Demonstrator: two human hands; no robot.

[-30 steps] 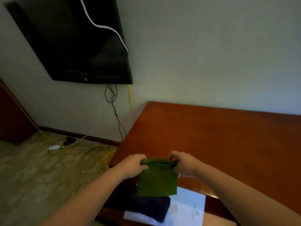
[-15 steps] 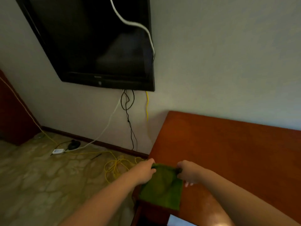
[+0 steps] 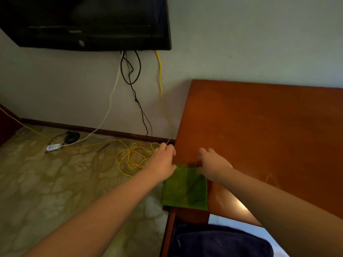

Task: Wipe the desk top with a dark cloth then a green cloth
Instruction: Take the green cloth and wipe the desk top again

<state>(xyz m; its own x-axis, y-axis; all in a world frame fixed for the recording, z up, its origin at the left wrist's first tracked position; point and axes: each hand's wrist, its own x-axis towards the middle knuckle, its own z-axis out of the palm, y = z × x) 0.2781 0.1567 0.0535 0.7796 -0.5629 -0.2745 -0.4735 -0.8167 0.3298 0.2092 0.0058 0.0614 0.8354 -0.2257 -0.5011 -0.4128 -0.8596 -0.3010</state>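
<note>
A folded green cloth [image 3: 185, 188] lies flat on the left front part of the reddish-brown desk top [image 3: 269, 130], its left edge at the desk's edge. My left hand [image 3: 161, 160] holds the cloth's far left corner, over the desk's left edge. My right hand [image 3: 213, 164] holds the far right corner. The fingertips under both hands are hidden. A dark navy cloth [image 3: 219, 242] lies bunched at the desk's near edge, below the green one.
A white sheet [image 3: 250, 227] lies under the dark cloth. A black TV [image 3: 89, 23] hangs on the wall, cables [image 3: 131, 75] dangling below. A yellow cable coil [image 3: 130, 154] and a white power strip [image 3: 53, 147] lie on the patterned floor left of the desk.
Both hands carried the green cloth forward and laid it down on the desk's left edge. My view dropped, bringing the dark cloth back into sight.
</note>
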